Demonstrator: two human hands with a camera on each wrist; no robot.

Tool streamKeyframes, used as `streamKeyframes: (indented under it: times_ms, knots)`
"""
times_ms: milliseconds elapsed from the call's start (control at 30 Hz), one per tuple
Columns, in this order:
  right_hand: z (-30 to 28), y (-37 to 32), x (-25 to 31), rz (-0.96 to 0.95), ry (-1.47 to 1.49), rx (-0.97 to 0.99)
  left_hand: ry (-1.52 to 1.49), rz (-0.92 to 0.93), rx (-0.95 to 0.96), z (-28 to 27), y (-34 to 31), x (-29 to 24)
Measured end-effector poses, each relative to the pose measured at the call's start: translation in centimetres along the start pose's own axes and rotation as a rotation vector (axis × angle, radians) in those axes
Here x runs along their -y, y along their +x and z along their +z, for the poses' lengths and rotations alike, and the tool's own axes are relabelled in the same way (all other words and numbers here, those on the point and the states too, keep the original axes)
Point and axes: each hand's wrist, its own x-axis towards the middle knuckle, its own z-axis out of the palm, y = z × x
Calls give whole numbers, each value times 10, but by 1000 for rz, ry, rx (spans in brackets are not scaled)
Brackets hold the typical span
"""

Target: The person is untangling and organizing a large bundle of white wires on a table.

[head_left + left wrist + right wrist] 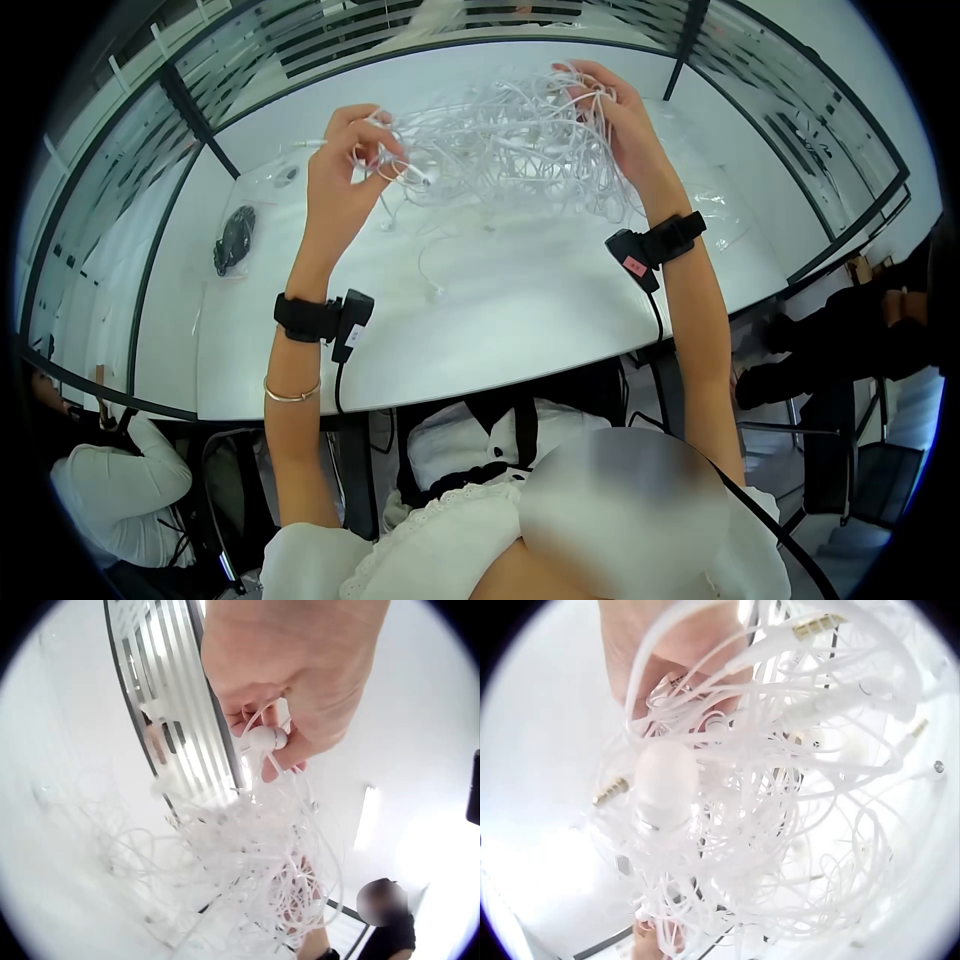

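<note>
A big tangle of white wired earphones (510, 140) stretches between the two hands above the table. My left hand (345, 165) grips cords at the tangle's left end, and in the left wrist view a white earbud (264, 739) sits by its thumb and fingers. At the right end, my right hand (625, 125) holds a bunch of the cords with curled fingers. Gold-coloured plugs (612, 792) stick out of the tangle in the right wrist view, where loops of cord partly cover the right fingers. A thin loose cord (425, 262) hangs or lies below the tangle.
The white table (480, 330) has low partitions with striped glass around it. A dark bundle in a clear bag (235, 240) lies at the left, and clear plastic bags (715, 205) lie at the right. Other people sit at both sides, one in a white sleeve (120, 490).
</note>
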Motion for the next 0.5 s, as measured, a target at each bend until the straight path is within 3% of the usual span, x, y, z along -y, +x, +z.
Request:
streamKeyframes:
  times_ms: [33,133,167,267,333,400,433,500]
  knots:
    - [-2,-2,-2,-9,59,-40,-60,-40,-57,2,-8,12]
    - [-5,-17,-11,78,159,-120,93,-261,145,-12,-33,18]
    - [-6,-25,-15,127,179,-141,116,-256,182,-14,-39,16]
    - [-31,-45,-24,323,22,19,115,-385,471,-27,-54,15]
    - [-46,-57,-9,388,-384,277,69,-455,672,-41,-62,15]
    - [-63,-64,4,327,-582,475,22,-426,816,-51,-64,11]
    - [-70,-63,17,345,-627,522,10,-508,852,-58,-56,1]
    - [-76,-60,51,384,-715,615,-62,-489,648,-76,-47,-10]
